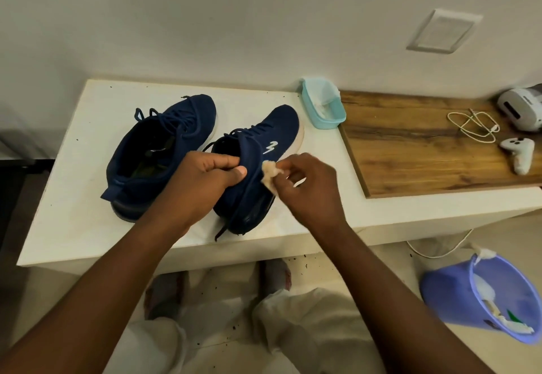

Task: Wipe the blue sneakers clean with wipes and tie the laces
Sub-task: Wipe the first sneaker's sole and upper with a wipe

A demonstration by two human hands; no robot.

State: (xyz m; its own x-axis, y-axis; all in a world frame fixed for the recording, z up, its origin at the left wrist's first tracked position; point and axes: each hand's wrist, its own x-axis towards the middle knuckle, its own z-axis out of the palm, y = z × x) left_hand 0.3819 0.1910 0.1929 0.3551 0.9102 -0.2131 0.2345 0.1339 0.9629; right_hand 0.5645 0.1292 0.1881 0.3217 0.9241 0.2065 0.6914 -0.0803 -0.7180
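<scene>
Two dark blue sneakers stand on the white table [76, 197]. The left sneaker [158, 150] rests untouched, its laces loose. My left hand [202, 180] grips the collar of the right sneaker [264, 139], which has a white logo on its side and a lace end trailing off the heel. My right hand [308, 186] pinches a crumpled, soiled wipe [271, 172] against the sneaker's outer side.
A light blue tub [325, 109] with wipes sits at the table's back. To the right lies a wooden board [410, 150] with a white cable [475, 127], a white controller [519, 153] and a white device [522, 109]. A purple bin [457, 297] with used wipes stands on the floor.
</scene>
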